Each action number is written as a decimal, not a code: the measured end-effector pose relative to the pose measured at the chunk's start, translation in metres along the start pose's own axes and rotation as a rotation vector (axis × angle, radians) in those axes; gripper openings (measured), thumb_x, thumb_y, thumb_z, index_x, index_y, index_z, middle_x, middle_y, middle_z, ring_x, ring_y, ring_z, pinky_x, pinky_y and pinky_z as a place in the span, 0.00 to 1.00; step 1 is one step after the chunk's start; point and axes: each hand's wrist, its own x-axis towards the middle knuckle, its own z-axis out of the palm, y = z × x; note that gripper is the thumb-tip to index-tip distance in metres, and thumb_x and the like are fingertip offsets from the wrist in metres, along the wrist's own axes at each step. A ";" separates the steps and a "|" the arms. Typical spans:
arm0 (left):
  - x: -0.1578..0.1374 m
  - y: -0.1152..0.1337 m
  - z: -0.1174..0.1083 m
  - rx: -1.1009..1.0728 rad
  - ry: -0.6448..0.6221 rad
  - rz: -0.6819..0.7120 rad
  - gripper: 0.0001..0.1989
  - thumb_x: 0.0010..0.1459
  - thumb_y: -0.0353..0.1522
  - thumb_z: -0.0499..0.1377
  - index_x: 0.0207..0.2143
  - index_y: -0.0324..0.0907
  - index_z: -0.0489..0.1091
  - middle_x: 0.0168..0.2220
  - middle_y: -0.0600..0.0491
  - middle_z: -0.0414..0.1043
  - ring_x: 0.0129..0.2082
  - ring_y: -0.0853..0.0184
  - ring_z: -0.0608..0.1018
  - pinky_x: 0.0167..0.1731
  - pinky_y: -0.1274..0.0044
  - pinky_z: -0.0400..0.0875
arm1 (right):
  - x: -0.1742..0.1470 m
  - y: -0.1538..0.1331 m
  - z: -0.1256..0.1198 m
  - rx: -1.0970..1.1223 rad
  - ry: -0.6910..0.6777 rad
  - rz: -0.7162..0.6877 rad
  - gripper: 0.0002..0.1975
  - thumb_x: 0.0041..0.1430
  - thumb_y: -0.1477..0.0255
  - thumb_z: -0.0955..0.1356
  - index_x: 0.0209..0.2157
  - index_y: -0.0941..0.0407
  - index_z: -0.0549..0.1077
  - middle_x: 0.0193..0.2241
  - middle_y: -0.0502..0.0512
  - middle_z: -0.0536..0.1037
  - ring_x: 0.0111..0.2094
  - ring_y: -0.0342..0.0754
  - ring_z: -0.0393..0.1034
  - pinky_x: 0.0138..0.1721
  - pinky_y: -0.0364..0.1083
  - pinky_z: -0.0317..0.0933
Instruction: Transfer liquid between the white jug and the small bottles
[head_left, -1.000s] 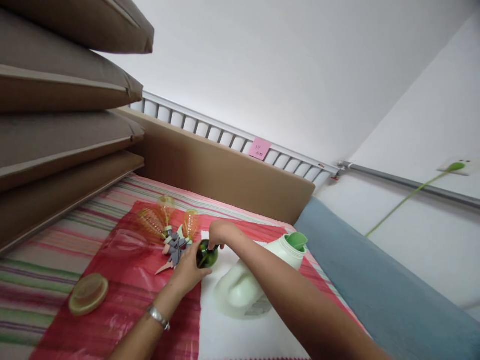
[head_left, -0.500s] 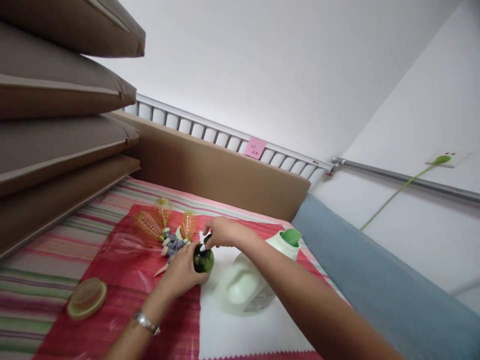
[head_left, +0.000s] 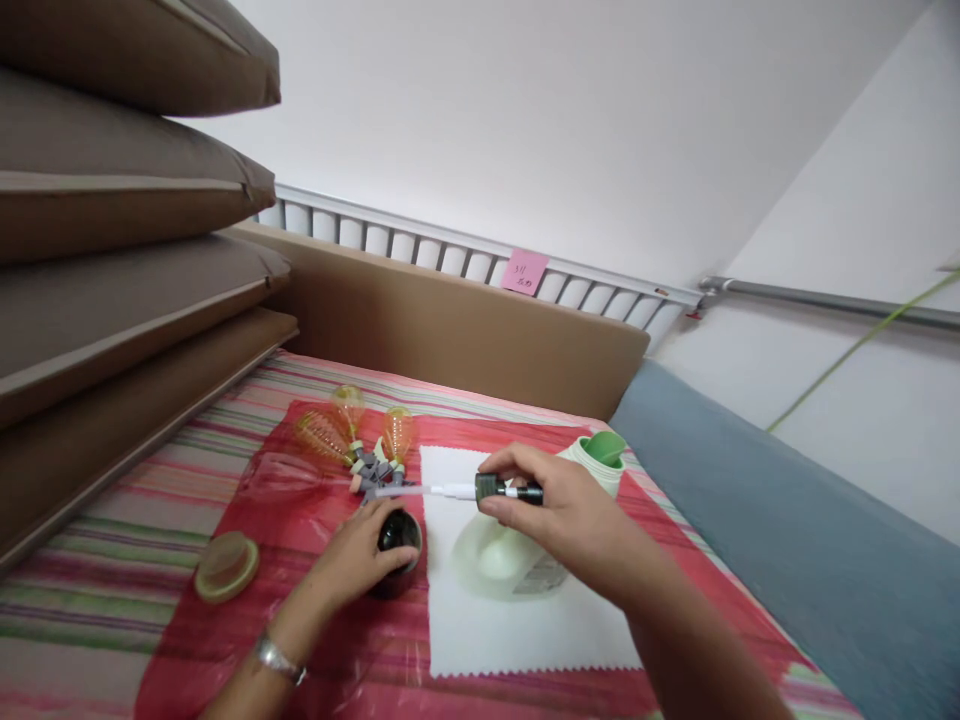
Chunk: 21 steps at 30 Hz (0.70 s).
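Note:
My right hand [head_left: 536,485] grips a pump dispenser top [head_left: 491,489] with a dark collar. Its white stem and clear dip tube point left, over the white sheet. Wrapped round a dark bottle [head_left: 400,540] is my left hand [head_left: 367,560], with the bottle on the red plastic sheet beside the white one. Beneath my right hand lies a pale green jug [head_left: 495,560] with a handle. Its neck, holding a green scoop [head_left: 606,447], shows past my wrist. Beyond my left hand are several amber bulb-shaped bottles [head_left: 397,432] with grey spray heads [head_left: 375,472].
A round greenish lid [head_left: 227,567] lies on the red sheet [head_left: 360,640] at left. Stacked brown cushions [head_left: 135,220] rise on the left. A brown panel [head_left: 450,330] and radiator [head_left: 375,240] stand behind; a blue surface [head_left: 735,510] borders the right.
My right hand has lifted the pump top out of the dark bottle and moved it right, now lying sideways in the air. My left hand stays on the bottle. The view has shifted slightly.

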 end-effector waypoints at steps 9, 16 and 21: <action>0.009 0.009 0.001 -0.281 -0.105 0.047 0.18 0.50 0.41 0.58 0.42 0.42 0.71 0.42 0.49 0.74 0.45 0.58 0.73 0.49 0.69 0.65 | -0.039 0.096 0.110 1.096 0.350 0.433 0.23 0.39 0.62 0.75 0.38 0.55 0.71 0.33 0.54 0.75 0.28 0.47 0.71 0.32 0.47 0.65; -0.002 0.036 -0.028 -0.554 -0.326 0.119 0.19 0.47 0.43 0.59 0.39 0.44 0.75 0.58 0.50 0.62 0.57 0.54 0.64 0.55 0.66 0.56 | -0.028 0.091 0.118 1.276 0.267 0.326 0.17 0.46 0.67 0.73 0.40 0.53 0.71 0.35 0.51 0.75 0.33 0.44 0.70 0.39 0.45 0.63; -0.001 0.032 -0.016 -0.538 -0.390 0.113 0.21 0.43 0.46 0.61 0.39 0.47 0.76 0.59 0.50 0.61 0.59 0.51 0.61 0.54 0.63 0.57 | -0.018 0.104 0.130 1.179 0.049 0.235 0.15 0.46 0.71 0.72 0.38 0.54 0.72 0.38 0.52 0.78 0.40 0.47 0.70 0.41 0.44 0.60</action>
